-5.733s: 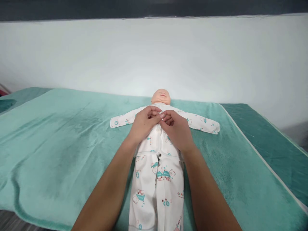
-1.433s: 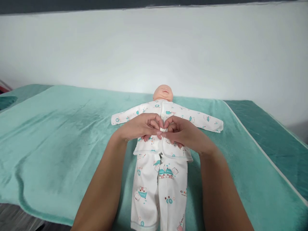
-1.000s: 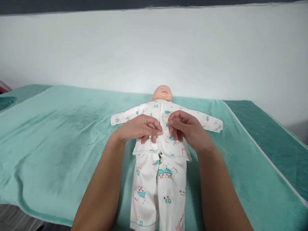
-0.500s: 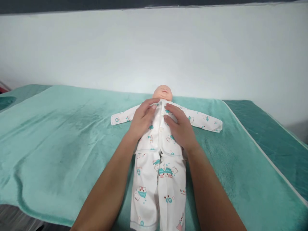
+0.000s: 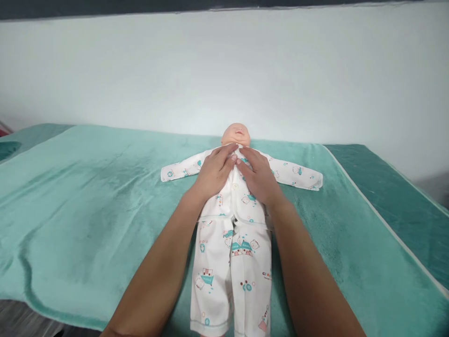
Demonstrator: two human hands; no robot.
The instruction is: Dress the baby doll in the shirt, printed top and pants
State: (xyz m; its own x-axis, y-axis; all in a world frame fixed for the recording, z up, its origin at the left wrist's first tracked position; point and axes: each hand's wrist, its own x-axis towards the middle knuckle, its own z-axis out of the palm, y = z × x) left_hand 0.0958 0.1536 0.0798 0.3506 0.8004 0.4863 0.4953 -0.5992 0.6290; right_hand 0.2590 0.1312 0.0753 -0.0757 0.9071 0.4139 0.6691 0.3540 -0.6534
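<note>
A baby doll (image 5: pixel 235 134) lies on its back, head away from me, arms stretched out to both sides. It wears a white printed jacket (image 5: pixel 228 206) and matching trousers (image 5: pixel 212 255). My left hand (image 5: pixel 217 169) lies flat on the left half of the jacket's chest, fingers extended toward the collar. On the right half rests my right hand (image 5: pixel 258 174), its fingers also stretched out. The thumbs and fingertips of both hands nearly meet along the front opening. A round button (image 5: pixel 235 186) shows just below the thumbs; the upper front is partly covered by my fingers.
A teal plush blanket (image 5: pixel 105 210) is spread under the doll, with folds on the left. To the right is a darker teal surface (image 5: pixel 396 201) past the blanket's pale edge. A white wall (image 5: pixel 224 70) stands directly behind the doll's head.
Both hands have moved inward over the chest, so the fingertips now sit closer together at the front opening. The doll has stayed in place.
</note>
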